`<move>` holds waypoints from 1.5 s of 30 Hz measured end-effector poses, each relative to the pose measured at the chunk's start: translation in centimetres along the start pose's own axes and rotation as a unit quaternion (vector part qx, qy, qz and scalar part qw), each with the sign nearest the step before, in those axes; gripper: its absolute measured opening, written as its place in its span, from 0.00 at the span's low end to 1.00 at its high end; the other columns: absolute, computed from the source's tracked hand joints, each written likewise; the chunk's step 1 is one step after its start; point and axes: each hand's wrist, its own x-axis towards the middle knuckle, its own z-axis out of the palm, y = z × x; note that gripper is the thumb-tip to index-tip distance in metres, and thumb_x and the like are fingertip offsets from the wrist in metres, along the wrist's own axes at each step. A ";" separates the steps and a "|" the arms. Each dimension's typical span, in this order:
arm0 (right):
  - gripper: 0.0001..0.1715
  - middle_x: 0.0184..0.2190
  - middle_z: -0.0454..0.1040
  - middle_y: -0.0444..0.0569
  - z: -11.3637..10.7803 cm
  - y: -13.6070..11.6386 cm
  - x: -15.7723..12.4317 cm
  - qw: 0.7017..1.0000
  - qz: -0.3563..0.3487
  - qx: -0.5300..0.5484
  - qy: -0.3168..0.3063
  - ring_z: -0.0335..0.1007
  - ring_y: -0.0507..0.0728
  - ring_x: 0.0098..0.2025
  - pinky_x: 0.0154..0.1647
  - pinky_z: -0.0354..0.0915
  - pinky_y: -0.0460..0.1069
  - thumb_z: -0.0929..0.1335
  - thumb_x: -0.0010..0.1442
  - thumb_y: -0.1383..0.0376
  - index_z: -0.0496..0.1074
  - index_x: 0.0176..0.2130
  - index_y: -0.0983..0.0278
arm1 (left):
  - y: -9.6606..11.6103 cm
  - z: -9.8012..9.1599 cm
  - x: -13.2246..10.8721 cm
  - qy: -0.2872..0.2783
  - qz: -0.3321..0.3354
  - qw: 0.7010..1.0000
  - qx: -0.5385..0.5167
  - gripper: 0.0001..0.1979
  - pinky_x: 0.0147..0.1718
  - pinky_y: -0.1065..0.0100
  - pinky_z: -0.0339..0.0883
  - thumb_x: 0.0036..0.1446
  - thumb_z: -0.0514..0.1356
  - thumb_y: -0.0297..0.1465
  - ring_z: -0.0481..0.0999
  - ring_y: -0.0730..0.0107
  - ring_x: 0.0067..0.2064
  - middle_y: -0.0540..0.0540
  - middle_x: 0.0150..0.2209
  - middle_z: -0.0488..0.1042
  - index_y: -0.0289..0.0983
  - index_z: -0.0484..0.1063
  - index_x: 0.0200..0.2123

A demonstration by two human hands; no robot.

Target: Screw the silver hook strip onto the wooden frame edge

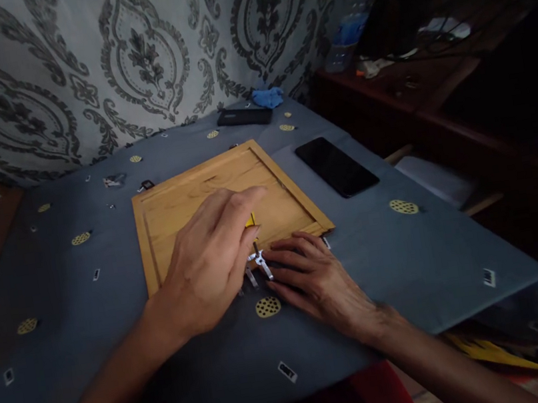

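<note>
A framed wooden panel, like a small cabinet door (pixel 215 182), lies flat in front of me. My left hand (pixel 207 258) is closed around a screwdriver with a yellow handle (pixel 250 220), most of it hidden by the fingers. The screwdriver's shaft points down at a shiny metal hinge (pixel 262 264) on the panel's near edge. Whether the tip sits in a screw is too small to tell. My right hand (pixel 313 276) lies with fingers stretched over the near right edge, its fingertips beside the hinge.
Right of the panel lies a black phone (pixel 337 166). A dark flat case (pixel 245 117) and a crumpled blue cloth (pixel 267 97) are at the back. Loose metal hardware (pixel 114 180) lies back left on the blue tablecloth (pixel 89 322). A plastic bottle (pixel 350 34) stands on the dark furniture.
</note>
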 end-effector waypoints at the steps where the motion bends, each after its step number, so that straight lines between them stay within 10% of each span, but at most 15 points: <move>1: 0.10 0.48 0.81 0.45 0.0 0.0 0.0 1.000 0.000 -0.001 0.000 0.73 0.61 0.53 0.59 0.62 0.64 0.68 0.68 0.64 0.80 0.46 0.57 | 0.0 -0.1 0.0 -0.005 0.000 1.000 -0.006 0.16 0.48 0.60 0.74 0.67 0.54 0.22 0.75 0.63 0.51 0.45 0.47 0.75 0.37 0.62 0.56; 13: 0.10 0.48 0.81 0.46 -0.2 -0.2 0.2 1.000 -0.004 -0.008 -0.010 0.73 0.61 0.52 0.58 0.64 0.65 0.67 0.68 0.64 0.80 0.45 0.55 | -0.3 0.9 -0.1 0.016 0.000 1.000 0.004 0.11 0.35 0.66 0.72 0.68 0.56 0.28 0.75 0.68 0.37 0.47 0.38 0.71 0.36 0.67 0.52; 20: 0.10 0.47 0.81 0.46 -0.1 -0.1 0.1 1.000 -0.003 -0.001 -0.006 0.73 0.61 0.52 0.58 0.63 0.64 0.68 0.68 0.65 0.80 0.46 0.56 | -0.1 0.2 0.1 -0.005 -0.012 0.999 -0.049 0.17 0.49 0.61 0.73 0.66 0.54 0.22 0.76 0.64 0.49 0.45 0.46 0.75 0.38 0.62 0.56; 29: 0.11 0.47 0.81 0.45 -0.2 -0.2 0.2 1.000 0.002 0.002 -0.008 0.73 0.62 0.52 0.59 0.63 0.65 0.68 0.67 0.66 0.80 0.45 0.55 | -0.4 0.9 -0.1 0.001 -0.031 1.000 0.002 0.12 0.38 0.63 0.72 0.67 0.57 0.29 0.77 0.63 0.40 0.45 0.41 0.74 0.36 0.65 0.53; 45: 0.10 0.48 0.81 0.46 -0.2 -0.2 0.1 1.000 0.002 -0.005 -0.012 0.73 0.61 0.52 0.58 0.63 0.64 0.67 0.68 0.64 0.80 0.42 0.57 | -0.1 -1.7 0.3 -0.004 -0.020 1.000 -0.023 0.16 0.48 0.62 0.73 0.65 0.56 0.21 0.77 0.65 0.48 0.47 0.44 0.75 0.38 0.65 0.54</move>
